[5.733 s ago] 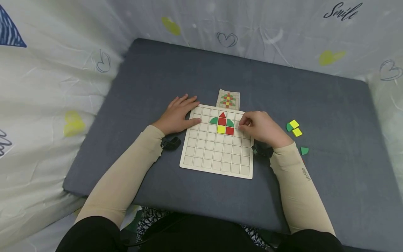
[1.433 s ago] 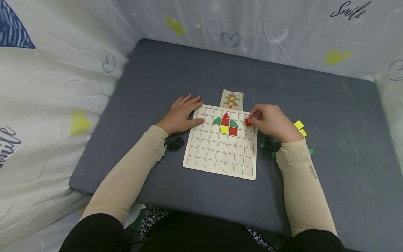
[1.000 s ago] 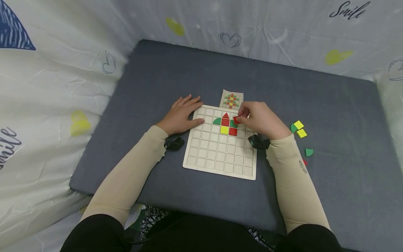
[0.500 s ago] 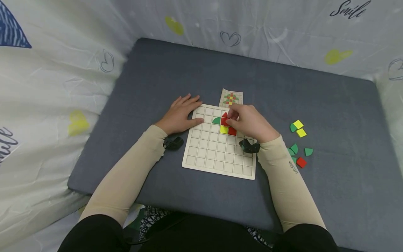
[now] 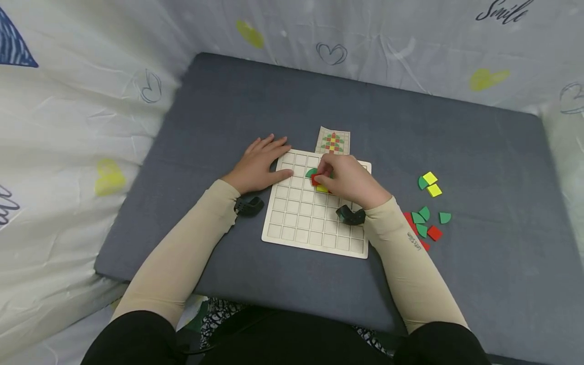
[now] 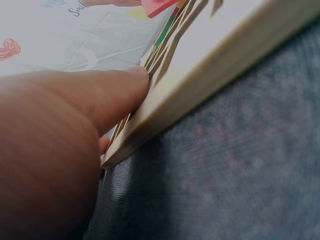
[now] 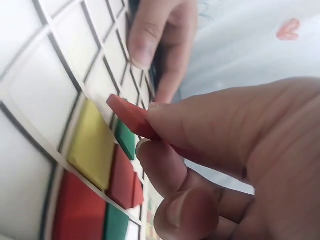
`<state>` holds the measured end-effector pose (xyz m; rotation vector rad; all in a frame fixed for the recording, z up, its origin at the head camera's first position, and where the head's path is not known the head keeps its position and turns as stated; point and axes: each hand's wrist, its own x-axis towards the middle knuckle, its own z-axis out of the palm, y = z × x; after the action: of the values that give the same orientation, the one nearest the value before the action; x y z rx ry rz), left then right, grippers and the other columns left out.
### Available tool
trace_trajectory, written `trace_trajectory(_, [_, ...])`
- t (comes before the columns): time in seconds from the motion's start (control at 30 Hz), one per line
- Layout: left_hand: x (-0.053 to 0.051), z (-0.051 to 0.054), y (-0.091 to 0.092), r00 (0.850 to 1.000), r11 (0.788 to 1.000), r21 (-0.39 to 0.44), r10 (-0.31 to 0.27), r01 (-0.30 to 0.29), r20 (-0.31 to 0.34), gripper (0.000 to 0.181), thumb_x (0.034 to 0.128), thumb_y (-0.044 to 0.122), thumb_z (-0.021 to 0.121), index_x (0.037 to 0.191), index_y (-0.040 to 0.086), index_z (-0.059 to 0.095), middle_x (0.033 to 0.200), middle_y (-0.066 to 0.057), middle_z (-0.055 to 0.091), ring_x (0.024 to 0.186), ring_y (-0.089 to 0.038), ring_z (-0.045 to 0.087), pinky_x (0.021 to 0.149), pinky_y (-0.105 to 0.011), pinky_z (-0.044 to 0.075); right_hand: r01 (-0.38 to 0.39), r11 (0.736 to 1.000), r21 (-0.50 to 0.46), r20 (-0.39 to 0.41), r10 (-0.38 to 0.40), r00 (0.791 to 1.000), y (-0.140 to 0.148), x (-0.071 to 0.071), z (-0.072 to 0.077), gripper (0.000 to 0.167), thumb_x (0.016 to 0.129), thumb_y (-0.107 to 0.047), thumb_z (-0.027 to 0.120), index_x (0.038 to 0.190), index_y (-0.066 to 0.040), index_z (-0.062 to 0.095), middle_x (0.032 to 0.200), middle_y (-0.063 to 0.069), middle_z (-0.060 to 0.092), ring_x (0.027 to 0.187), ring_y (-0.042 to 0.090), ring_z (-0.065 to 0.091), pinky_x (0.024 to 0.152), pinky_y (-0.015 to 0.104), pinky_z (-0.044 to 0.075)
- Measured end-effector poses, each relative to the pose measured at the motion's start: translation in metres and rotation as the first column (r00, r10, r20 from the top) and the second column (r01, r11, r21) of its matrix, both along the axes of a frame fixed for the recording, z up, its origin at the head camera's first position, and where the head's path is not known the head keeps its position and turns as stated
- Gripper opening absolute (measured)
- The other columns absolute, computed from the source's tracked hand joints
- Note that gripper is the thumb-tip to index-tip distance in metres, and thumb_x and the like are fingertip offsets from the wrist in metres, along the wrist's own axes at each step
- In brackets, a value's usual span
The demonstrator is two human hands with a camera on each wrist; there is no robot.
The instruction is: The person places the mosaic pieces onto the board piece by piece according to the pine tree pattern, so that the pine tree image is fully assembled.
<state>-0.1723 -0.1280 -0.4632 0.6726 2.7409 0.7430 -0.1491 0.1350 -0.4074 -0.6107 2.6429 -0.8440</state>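
Observation:
My right hand (image 5: 351, 180) pinches a red square tile (image 7: 132, 117) between thumb and index finger. The tile is tilted just above the gridded wooden board (image 5: 305, 223), left of the yellow tile (image 7: 92, 145). Set in the board's cells are also a red tile (image 7: 80, 210), another red tile (image 7: 122, 177) and green quarter-round tiles, one of them a green tile (image 7: 125, 137) on the left. The right hand hides part of this group in the head view. My left hand (image 5: 261, 165) rests at the board's upper left corner, fingers straight and spread, thumb (image 6: 120, 90) on the edge.
A pattern card (image 5: 332, 141) with a coloured tree lies behind the board. Loose tiles lie to the right on the grey table (image 5: 493, 177): yellow squares (image 5: 434, 190), green quarter-rounds (image 5: 444, 217) and red squares (image 5: 435, 233), some partly behind the right forearm.
My right hand has carried the red tile leftward across the board from its right edge, uncovering more loose tiles on the right. The left hand has stayed at the board's corner.

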Motion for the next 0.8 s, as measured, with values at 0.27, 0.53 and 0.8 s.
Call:
trace_trajectory(0.27, [0.000,0.001,-0.001,1.000,1.000,0.002,0.001,-0.001,0.009,0.075,0.1040,0.058,0.058,0.165,0.018,0.039,0.175,-0.003,0.023,0.164,-0.026,0.007,0.132,-0.045,-0.004,0.009,1.000,-0.003,0.019,-0.009,1.000,-0.008,0.002,-0.004,0.011,0.100,-0.018,0.073,0.094,-0.009,0.070,0.085,0.004,0.070,0.071,0.020,0.058,0.064,0.033,0.047])
trace_trajectory(0.53, [0.000,0.000,-0.002,1.000,1.000,0.003,-0.003,0.003,0.001,0.075,0.1041,0.057,0.058,0.164,0.017,0.039,0.174,-0.004,0.024,0.164,-0.027,0.007,0.132,-0.046,-0.003,0.037,0.999,0.038,0.008,-0.037,0.999,-0.012,0.003,-0.007,0.013,0.098,-0.020,0.073,0.092,-0.009,0.071,0.084,0.004,0.071,0.070,0.019,0.060,0.063,0.032,0.048])
trace_trajectory(0.8, [0.000,0.001,-0.001,1.000,1.000,0.006,-0.012,0.012,-0.002,0.076,0.1039,0.057,0.059,0.164,0.016,0.039,0.175,-0.005,0.024,0.164,-0.027,0.007,0.132,-0.048,-0.003,0.050,0.997,0.053,-0.015,-0.049,0.999,-0.016,0.006,-0.009,0.012,0.097,-0.020,0.074,0.091,-0.010,0.071,0.084,0.003,0.070,0.072,0.019,0.060,0.064,0.034,0.049])
